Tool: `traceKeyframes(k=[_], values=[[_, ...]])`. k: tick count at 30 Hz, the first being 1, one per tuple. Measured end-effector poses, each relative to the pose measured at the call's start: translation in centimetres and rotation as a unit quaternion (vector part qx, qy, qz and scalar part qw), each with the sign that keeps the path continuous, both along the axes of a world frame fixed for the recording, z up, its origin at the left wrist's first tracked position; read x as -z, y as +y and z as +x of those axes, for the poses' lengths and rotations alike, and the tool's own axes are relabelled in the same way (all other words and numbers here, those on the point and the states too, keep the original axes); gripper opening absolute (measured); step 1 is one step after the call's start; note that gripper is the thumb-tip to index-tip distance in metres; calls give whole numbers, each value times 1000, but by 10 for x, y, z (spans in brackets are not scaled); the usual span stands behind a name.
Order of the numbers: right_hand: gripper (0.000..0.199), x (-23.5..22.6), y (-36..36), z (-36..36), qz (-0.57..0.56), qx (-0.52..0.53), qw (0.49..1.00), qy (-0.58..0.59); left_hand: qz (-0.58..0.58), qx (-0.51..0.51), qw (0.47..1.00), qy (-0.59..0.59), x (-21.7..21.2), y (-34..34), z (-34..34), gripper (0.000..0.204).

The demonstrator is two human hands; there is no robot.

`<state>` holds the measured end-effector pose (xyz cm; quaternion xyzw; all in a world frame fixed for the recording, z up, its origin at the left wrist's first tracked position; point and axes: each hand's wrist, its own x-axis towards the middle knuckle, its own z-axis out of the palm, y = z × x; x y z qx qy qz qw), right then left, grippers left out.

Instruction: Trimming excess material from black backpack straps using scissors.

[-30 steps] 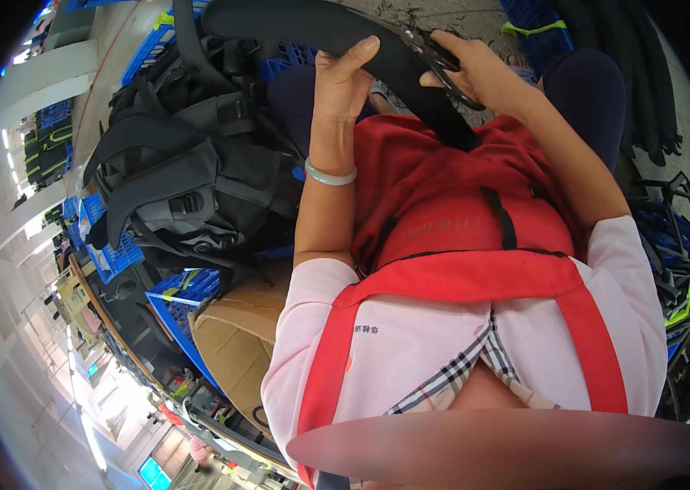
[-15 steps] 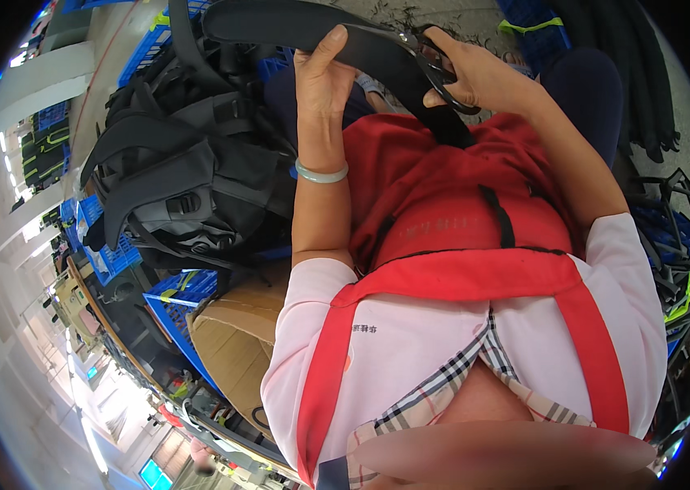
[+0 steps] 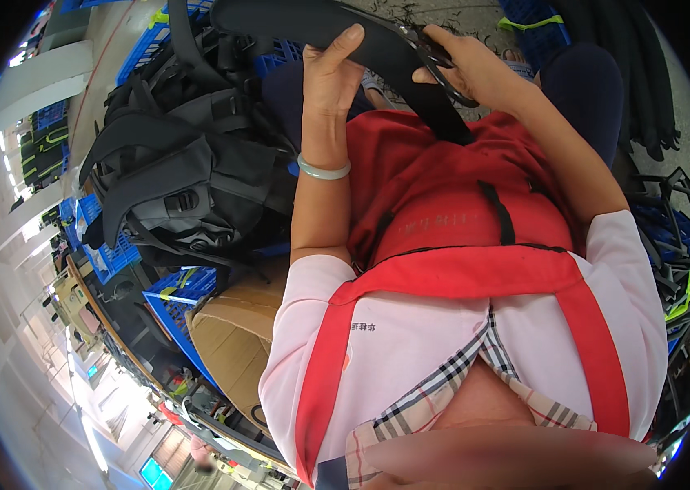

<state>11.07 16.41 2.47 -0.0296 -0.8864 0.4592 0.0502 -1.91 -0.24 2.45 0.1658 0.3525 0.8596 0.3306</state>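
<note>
A black padded strap [image 3: 283,22] stretches across in front of me, its lower end hanging over my red apron [image 3: 443,184]. My left hand [image 3: 334,77] grips the strap's near edge, thumb on top. Black-handled scissors [image 3: 448,79] are in my right hand [image 3: 482,72], with fingers through or around the handles. Their blades point up and left, lying against the strap's right-hand edge. Whether the blades are apart is too small to tell. A pale bangle [image 3: 324,169] circles my left wrist.
A heap of black and grey backpacks [image 3: 190,175] lies to my left, beside blue plastic crates [image 3: 112,253] and a cardboard box [image 3: 235,327]. Black strips [image 3: 647,82] hang at the upper right. Dark thread scraps [image 3: 475,20] litter the floor ahead.
My left hand and the strap have shifted slightly right and up. The fingers of my right hand have moved a little on the scissors.
</note>
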Motion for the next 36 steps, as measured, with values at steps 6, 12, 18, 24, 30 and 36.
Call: traceKeyframes(k=[6, 12, 18, 24, 30, 36], values=[[54, -6, 6, 0, 12, -11, 1000, 10, -16, 10, 1000, -5, -1, 0, 1, 22], [53, -6, 11, -2, -21, -20, 1000, 8, 4, 7, 1000, 23, 0, 2, 4, 20], [55, -17, 5, -1, 42, 4, 999, -30, 29, -24, 998, 43, -4, -8, -14, 24], [54, -21, 3, -6, 66, 11, 998, -13, 15, -25, 999, 37, -13, -3, 0, 23], [57, -9, 7, -2, 44, -10, 996, 81, 26, 0, 999, 31, -4, 1, -1, 25], [59, -15, 9, -6, 30, -46, 998, 15, 20, -2, 999, 40, -4, -1, 1, 25]])
